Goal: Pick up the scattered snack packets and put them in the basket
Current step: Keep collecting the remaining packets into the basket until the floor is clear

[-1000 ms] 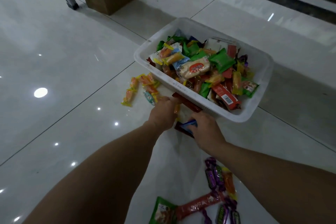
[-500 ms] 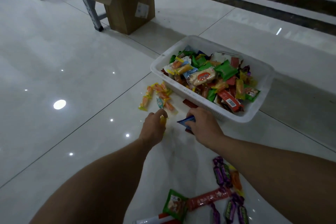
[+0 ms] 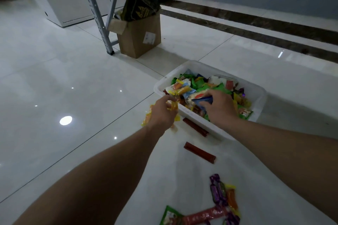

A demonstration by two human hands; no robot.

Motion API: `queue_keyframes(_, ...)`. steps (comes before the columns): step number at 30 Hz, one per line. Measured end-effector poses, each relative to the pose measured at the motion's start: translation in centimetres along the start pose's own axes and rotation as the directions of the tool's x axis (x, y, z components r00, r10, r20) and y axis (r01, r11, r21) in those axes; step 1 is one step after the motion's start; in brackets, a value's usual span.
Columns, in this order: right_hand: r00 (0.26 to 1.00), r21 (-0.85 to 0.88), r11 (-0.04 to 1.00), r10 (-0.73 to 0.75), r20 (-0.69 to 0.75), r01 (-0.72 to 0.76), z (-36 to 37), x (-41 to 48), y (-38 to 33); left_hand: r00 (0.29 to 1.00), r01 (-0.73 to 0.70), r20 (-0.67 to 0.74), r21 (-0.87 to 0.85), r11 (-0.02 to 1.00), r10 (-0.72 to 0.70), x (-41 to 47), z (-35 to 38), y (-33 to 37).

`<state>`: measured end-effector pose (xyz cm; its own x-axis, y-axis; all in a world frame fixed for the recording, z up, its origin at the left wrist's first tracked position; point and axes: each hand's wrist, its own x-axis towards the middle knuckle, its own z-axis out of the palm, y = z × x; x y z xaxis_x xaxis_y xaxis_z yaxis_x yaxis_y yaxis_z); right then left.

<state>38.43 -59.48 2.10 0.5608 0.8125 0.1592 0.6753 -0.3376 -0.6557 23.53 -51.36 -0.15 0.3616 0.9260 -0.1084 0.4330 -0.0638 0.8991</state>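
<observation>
One white basket stands on the tiled floor, filled with mixed snack packets too numerous and overlapped to count.

Two hands are in view. The left hand is at the basket's near-left rim, with its fingers curled around a bunch of yellow-orange packets. The number in the bunch cannot be told. The right hand is over the basket's near side and pinches one blue packet between thumb and fingers.

Two dark red stick packets lie on the floor. One stick is just beside the basket's near wall. The second stick is near it, further from the basket.

Well in front of the basket lies a cluster of one long red packet, one green packet, one orange packet and several purple packets. More yellow packets lie left of the basket, partly hidden by the left hand.

Behind the basket, one open cardboard box stands beside one metal shelf leg.
</observation>
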Motion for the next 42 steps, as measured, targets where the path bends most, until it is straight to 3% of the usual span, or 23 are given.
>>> queue_keyframes(6, 0.996, -0.034, 0.998, 0.047, -0.072, -0.050, -3.9, 2.5, 3.2, 0.998, -0.003, 0.065, -0.068, 0.998, 0.007, 1.6, 4.7, 3.0)
queue_keyframes(12, 0.995, -0.008, 0.999, 0.044, -0.094, -0.045, -5.6, 5.1, 4.8, 0.998, 0.056, 0.018, -0.197, 0.979, -0.053, 3.9, 9.0, 4.4)
queue_keyframes(23, 1.000, 0.032, 0.999, 0.007, -0.025, -0.006, -3.6, 10.0, 4.2, 0.994, -0.107, 0.016, 0.175, 0.979, 0.106, 2.9, 8.9, 2.3)
queue_keyframes(29, 0.987, -0.061, 0.991, 0.123, 0.104, -0.117, -2.6, 10.4, 5.1, 0.998, -0.067, 0.031, 0.133, 0.989, 0.063, 2.1, 7.9, 1.9)
queue_keyframes(34, 0.996, -0.215, 0.976, 0.004, 0.085, 0.014, -3.2, 8.7, 5.0, 0.995, -0.092, -0.037, 0.096, 0.991, 0.096, 1.7, 6.6, 2.9)
queue_keyframes(42, 0.989, -0.112, 0.989, -0.085, 0.124, 0.099, -2.6, 5.7, 0.5, 0.985, -0.040, -0.164, 0.134, 0.990, 0.062, 0.5, 2.6, 3.0)
